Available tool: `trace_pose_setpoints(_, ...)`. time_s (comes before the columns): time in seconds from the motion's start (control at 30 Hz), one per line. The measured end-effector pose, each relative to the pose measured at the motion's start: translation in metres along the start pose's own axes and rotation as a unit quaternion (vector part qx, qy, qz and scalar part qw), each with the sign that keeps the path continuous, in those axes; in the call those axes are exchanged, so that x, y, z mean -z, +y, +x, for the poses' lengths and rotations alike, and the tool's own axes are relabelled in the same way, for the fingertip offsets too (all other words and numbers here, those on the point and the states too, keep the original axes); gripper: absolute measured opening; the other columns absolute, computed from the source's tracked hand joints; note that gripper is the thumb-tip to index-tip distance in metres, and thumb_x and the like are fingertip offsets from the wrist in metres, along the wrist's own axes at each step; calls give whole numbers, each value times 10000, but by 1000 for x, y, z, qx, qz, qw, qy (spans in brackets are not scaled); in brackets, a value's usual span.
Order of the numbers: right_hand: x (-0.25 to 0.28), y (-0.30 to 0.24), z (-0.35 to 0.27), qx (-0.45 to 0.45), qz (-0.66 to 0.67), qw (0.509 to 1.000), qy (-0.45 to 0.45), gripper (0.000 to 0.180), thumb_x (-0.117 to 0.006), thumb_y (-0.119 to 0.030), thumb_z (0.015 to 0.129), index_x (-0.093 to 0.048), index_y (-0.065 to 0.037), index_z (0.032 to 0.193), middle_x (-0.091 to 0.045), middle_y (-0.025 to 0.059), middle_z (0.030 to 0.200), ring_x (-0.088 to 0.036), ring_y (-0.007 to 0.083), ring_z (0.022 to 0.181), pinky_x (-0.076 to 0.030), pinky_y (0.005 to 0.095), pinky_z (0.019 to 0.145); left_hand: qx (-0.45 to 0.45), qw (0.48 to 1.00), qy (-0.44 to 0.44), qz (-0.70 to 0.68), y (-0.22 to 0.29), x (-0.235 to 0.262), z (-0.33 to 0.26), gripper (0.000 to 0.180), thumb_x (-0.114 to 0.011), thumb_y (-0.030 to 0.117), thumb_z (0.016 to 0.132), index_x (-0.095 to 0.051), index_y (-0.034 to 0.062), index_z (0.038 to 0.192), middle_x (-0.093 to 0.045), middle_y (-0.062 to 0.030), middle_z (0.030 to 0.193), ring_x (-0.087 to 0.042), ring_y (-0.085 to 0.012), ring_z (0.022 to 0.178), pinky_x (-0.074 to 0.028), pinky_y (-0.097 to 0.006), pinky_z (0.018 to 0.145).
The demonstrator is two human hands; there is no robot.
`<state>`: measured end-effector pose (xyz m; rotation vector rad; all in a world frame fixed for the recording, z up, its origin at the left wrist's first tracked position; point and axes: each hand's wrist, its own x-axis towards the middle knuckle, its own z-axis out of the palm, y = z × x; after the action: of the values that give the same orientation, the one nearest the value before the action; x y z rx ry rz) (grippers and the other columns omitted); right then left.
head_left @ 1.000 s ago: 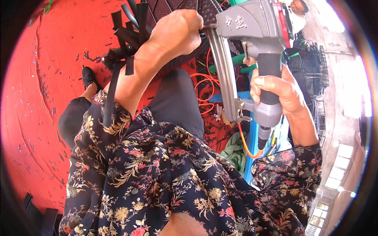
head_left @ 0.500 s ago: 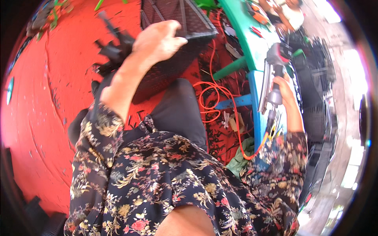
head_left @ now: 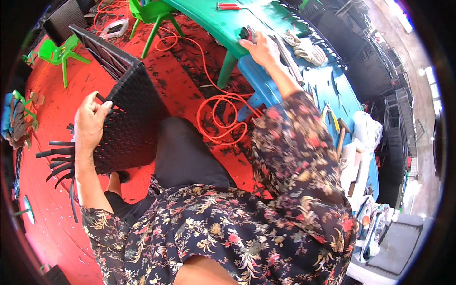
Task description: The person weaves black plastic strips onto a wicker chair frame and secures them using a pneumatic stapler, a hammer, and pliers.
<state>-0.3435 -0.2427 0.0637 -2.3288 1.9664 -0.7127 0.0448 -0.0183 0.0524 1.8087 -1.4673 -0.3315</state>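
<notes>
A black woven wicker piece [head_left: 130, 114], boxy with a framed rim, stands tilted in front of my left knee. My left hand [head_left: 89, 121] is closed at its left side, with a dark flat strip showing between thumb and fingers. Below that hand, several loose black strips [head_left: 61, 154] stick out, partly behind my wrist. On the green table [head_left: 202, 16] lies an air stapler with a dark head [head_left: 247, 33] and a long silver magazine. My right hand [head_left: 263, 50] is wrapped over it; palm and stapler body hide each other in part.
An orange air hose [head_left: 221, 116] coils on the red floor beside the table legs. Green chairs [head_left: 59, 52] stand further off. Red-handled pliers [head_left: 228, 6], a striped glove [head_left: 306, 50], yellow-handled pliers [head_left: 332, 116] and a hammer [head_left: 342, 135] lie on the tables. Black scraps litter the floor.
My right hand has lowered the stapler from upright in the air onto the table. My left hand has moved left and down to the wicker piece's side. The view has turned right.
</notes>
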Motion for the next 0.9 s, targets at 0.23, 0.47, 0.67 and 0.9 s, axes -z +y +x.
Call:
trace_pose_setpoints(0.23,130,-203,-158,401,578,528,-475,557,-513,-365,874,-485,58,1236,-558,235,1179,-592,328,997,-485,419,847,-6,991,10,130,3,3,-14,536,-610,451,843,-544,9,1140,-644,-210,988,-618,-396,943,-488,-483,789)
trace_pose_setpoints(0.47,135,-293,-251,431,837,80,-327,1096,-523,-776,704,-516,251,1088,-573,394,1025,-598,517,958,-500,578,823,39,993,-21,106,6,18,-17,457,-597,399,857,-507,-20,1017,-634,-246,960,-600,-416,975,-471,-492,829)
trace_pose_setpoints(0.67,132,-283,-260,412,818,109,-386,869,-563,-646,756,-551,174,1043,-598,338,971,-617,450,880,-511,522,756,27,993,-100,60,3,26,-21,424,-668,341,806,-571,-29,988,-635,-235,901,-602,-407,933,-466,-472,781)
trace_pose_setpoints(0.9,150,-250,-248,348,800,263,-413,569,-616,-473,813,-594,68,989,-627,267,898,-644,357,772,-523,446,667,6,986,-148,76,17,30,-44,420,-634,360,814,-550,-18,976,-619,-250,851,-590,-438,896,-457,-497,765)
